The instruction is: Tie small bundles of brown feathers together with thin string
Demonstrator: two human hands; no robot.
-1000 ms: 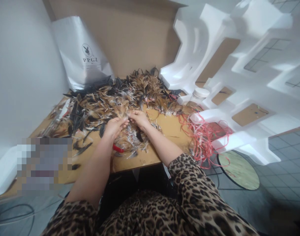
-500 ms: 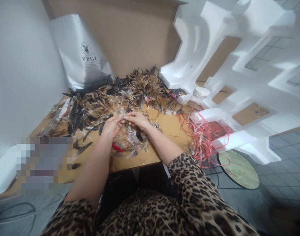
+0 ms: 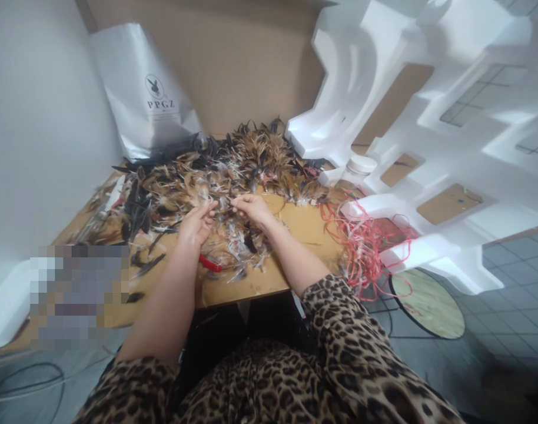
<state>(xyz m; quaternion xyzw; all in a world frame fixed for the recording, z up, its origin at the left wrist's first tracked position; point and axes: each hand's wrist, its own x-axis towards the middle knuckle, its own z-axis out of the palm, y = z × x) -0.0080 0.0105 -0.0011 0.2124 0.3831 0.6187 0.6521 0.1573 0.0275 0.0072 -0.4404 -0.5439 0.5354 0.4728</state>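
Observation:
Over the feathers, my left hand [image 3: 197, 224] is closed, thumb and fingers drawn together. Whatever sits in that pinch is too small to make out. A short gap away, my right hand [image 3: 251, 209] pinches a small dark feather between thumb and fingertips. Behind both hands lies a wide heap of brown and black feathers [image 3: 176, 182]. Beneath them on the tabletop [image 3: 304, 235] is a smaller pile of loose feathers and pale scraps [image 3: 240, 247]. A red-handled tool [image 3: 211, 264], partly covered, rests near the left wrist.
A silver bag [image 3: 140, 100] stands at the back left. White moulded foam [image 3: 352, 82] leans at the right, beside a white-lidded jar [image 3: 361, 168]. Tangled red ribbon [image 3: 366, 253] hangs over the table's right side, above a round stool [image 3: 428, 303]. A blurred-out patch [image 3: 79, 291] covers the left front.
My hands, whose fingertips met half a second ago, are now apart. The left moved slightly left, and the right shifted a little to the right and up.

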